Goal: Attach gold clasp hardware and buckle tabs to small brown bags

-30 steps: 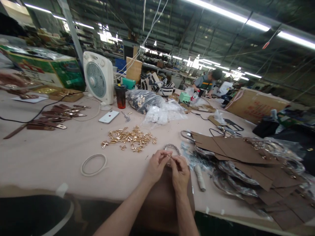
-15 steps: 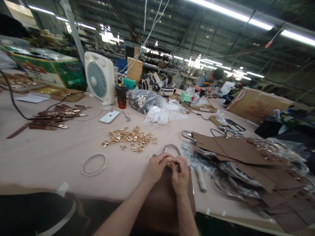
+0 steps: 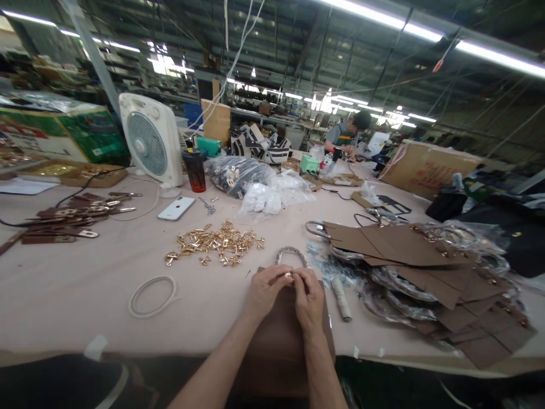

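Observation:
A brown bag panel (image 3: pixel 279 329) lies at the table's front edge, with a plastic-wrapped handle (image 3: pixel 292 250) looping up from its top. My left hand (image 3: pixel 266 288) and my right hand (image 3: pixel 310 292) meet over that top edge, fingertips pinched together. Between them shows a small shiny gold metal fitting (image 3: pixel 288 275); its exact shape is mostly covered by the fingers. Both forearms rest across the brown panel. Beyond my hands, to the left, is a loose pile of gold metal fittings (image 3: pixel 219 243).
To the right are stacked brown bag panels (image 3: pixel 395 244) with wrapped handles and a greyish roll (image 3: pixel 341 300). A tape ring (image 3: pixel 152 296), phone (image 3: pixel 176 208), brown straps (image 3: pixel 63 218), white fan (image 3: pixel 151 139) and tumbler (image 3: pixel 195 170) lie left. A person (image 3: pixel 343 135) sits at the far side.
The camera view has turned slightly, so most of the scene sits further left. My hands stay pinched together at the same fitting, with only a small finger shift.

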`<state>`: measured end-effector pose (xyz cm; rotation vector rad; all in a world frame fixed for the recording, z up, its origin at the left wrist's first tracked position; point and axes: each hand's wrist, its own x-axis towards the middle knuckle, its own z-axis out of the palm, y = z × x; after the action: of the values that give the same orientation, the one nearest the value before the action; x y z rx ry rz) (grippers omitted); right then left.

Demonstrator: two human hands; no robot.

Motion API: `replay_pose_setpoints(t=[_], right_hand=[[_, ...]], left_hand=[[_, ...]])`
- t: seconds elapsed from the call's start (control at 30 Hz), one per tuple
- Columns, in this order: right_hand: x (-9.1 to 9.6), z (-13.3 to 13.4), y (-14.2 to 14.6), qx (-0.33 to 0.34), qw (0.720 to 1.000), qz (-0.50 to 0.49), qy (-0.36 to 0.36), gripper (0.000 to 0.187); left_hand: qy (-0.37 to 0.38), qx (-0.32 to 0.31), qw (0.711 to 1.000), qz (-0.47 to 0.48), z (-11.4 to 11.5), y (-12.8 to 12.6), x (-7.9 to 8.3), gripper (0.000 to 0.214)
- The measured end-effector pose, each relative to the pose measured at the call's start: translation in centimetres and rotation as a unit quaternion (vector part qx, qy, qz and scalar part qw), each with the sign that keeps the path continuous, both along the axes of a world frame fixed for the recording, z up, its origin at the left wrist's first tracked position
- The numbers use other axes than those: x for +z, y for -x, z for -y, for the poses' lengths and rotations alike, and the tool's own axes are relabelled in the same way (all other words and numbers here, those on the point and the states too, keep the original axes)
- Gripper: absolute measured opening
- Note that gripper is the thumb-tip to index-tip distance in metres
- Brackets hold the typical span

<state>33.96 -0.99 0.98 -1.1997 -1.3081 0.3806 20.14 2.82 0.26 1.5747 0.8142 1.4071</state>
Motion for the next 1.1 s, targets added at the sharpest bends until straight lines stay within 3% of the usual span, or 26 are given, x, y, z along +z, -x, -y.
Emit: replay_pose_setpoints(t=[0.17, 0.3, 0.43, 0.57, 0.67, 0.77, 0.87, 0.97, 1.03, 1.1], right_hand=[[0.1, 0.2, 0.2, -0.010, 0.999, -0.033, 0.027, 0.023], [-0.5, -0.2, 0.3, 0.026, 0.988, -0.134, 0.077, 0.032], [-1.5, -0.6, 0.5, 0.136, 0.926, -0.310, 0.166, 0.053], [-2.1, -0.4, 0.3, 0.175, 0.884, -0.382, 0.202, 0.042], [-2.0, -0.4, -0.5, 0.155, 0.883, -0.409, 0.172, 0.035], [-1.9, -0.7, -1.4, 0.103, 0.880, -0.454, 0.088, 0.035], [-2.1, -1.2, -2.2, 0.064, 0.866, -0.495, 0.017, 0.030], [-2.3, -1.4, -2.8, 0.047, 0.869, -0.493, -0.014, 0.027], [-2.4, -1.5, -2.9, 0.039, 0.873, -0.485, -0.020, 0.027], [-2.5, -1.4, -2.8, 0.030, 0.875, -0.483, -0.024, 0.028]], left_hand=[[-0.002, -0.011, 1.000, -0.013, 0.2, -0.2, 0.2, 0.016], [-0.011, -0.005, 1.000, -0.003, 0.0, -0.1, 0.1, 0.018], [-0.041, 0.000, 0.999, -0.027, -0.2, 0.1, 0.0, 0.020], [-0.053, 0.002, 0.996, -0.065, 0.0, 0.2, 0.0, 0.022], [-0.067, 0.000, 0.996, -0.067, 0.3, 0.2, 0.2, 0.030], [-0.050, 0.065, 0.995, -0.055, 0.6, 0.7, 0.3, 0.037], [-0.044, 0.118, 0.981, -0.148, 0.9, 1.8, 0.3, 0.043], [-0.082, 0.025, 0.946, -0.313, 1.7, 2.7, 0.2, 0.055], [-0.108, -0.027, 0.918, -0.380, 2.5, 3.0, 0.2, 0.038], [-0.127, -0.033, 0.901, -0.414, 3.4, 3.0, 0.3, 0.016]])
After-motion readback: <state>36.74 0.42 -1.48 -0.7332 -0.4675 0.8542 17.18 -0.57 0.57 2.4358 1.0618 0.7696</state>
